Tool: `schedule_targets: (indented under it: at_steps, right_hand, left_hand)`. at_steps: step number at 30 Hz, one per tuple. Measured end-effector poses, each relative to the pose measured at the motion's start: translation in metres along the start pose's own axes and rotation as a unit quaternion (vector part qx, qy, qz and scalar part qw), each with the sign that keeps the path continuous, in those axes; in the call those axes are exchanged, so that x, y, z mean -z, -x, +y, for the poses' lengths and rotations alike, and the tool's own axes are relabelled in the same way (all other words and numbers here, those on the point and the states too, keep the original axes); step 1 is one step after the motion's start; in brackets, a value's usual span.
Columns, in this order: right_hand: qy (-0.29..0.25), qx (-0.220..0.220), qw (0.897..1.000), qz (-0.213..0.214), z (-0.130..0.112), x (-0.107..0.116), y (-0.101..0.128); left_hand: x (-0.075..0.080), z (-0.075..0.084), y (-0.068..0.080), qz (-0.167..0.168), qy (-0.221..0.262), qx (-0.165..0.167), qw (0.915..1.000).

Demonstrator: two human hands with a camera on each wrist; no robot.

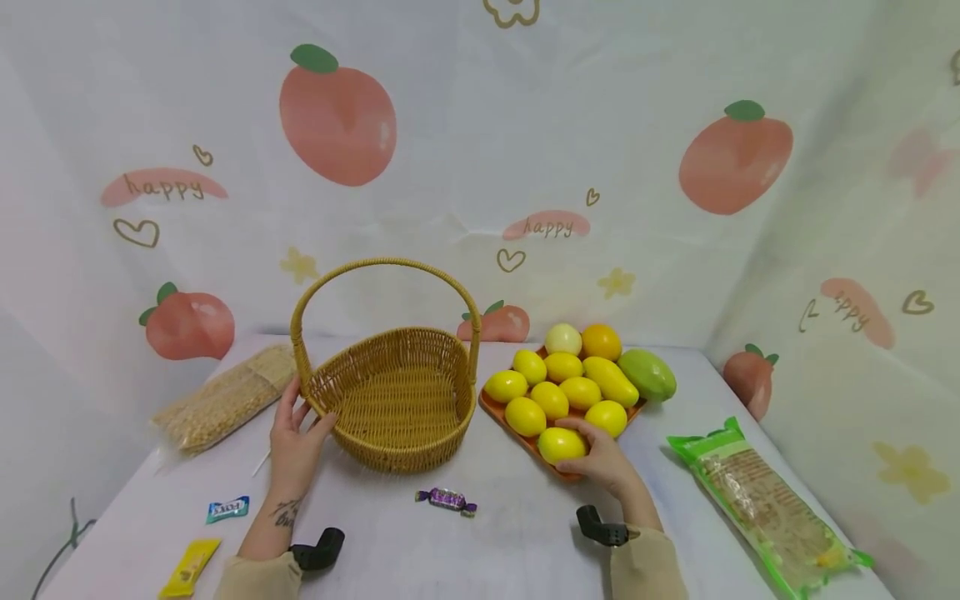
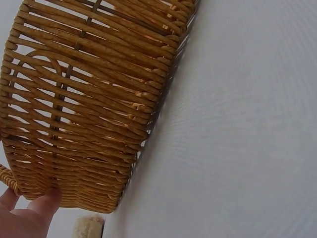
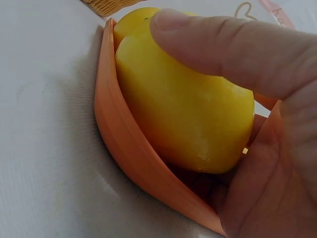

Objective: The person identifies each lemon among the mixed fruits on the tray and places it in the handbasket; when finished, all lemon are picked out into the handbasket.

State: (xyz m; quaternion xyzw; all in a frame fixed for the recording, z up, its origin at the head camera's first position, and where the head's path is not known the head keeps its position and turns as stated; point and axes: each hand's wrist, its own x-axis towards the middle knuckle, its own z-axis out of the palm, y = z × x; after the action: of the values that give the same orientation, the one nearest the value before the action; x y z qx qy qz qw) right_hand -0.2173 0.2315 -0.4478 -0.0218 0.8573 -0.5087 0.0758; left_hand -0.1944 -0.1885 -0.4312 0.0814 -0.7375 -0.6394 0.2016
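Observation:
A wicker basket (image 1: pixel 405 404) with a tall arched handle stands left of centre. My left hand (image 1: pixel 296 442) grips its left rim beside the handle's foot. In the left wrist view the thumb presses the outside of the woven basket (image 2: pixel 84 109). My right hand (image 1: pixel 611 467) holds a yellow lemon (image 1: pixel 561 446) at the front corner of an orange tray (image 1: pixel 501 422). The right wrist view has the thumb over the lemon (image 3: pixel 183 104), low inside the tray's wall (image 3: pixel 119 139); the other fingers are mostly hidden behind it. Several more lemons fill the tray.
Also on the tray are an orange (image 1: pixel 602 342), a pale round fruit (image 1: pixel 563 339), a yellow mango (image 1: pixel 611 382) and a green mango (image 1: pixel 647 375). Wrapped candies (image 1: pixel 448 499) lie in front. A green-edged packet (image 1: pixel 772 508) is right, a clear bag (image 1: pixel 225 396) left.

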Motion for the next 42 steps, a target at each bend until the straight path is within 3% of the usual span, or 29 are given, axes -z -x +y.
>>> schedule_targets:
  at_steps: [16, 24, 28, 35, 39, 42]
  right_hand:
    - [-0.004, -0.004, 1.000, 0.015, -0.001, -0.001, 0.000]
    - [-0.076, -0.022, 0.996, 0.033, -0.002, -0.002, -0.002]
    - [-0.099, -0.007, 0.994, 0.041, -0.008, -0.002, -0.001]
    - [-0.079, 0.036, 0.996, 0.032, -0.027, -0.012, 0.003]
    - [-0.061, 0.077, 0.995, 0.009, -0.045, -0.025, 0.002]
    - [-0.089, 0.091, 0.991, -0.033, -0.066, -0.037, 0.002]
  left_hand:
    - [0.000, -0.001, -0.004, 0.004, 0.016, -0.005, 0.9998]
    - [-0.001, -0.001, -0.003, 0.005, 0.019, 0.002, 0.9998]
    - [-0.001, -0.001, -0.003, 0.006, 0.018, 0.001, 0.9998]
    - [0.000, -0.001, -0.002, 0.006, 0.011, 0.003, 0.9999]
    - [-0.001, -0.001, -0.003, 0.003, 0.020, -0.004, 0.9998]
    - [0.000, -0.002, -0.003, 0.003, 0.032, -0.007, 0.9995]
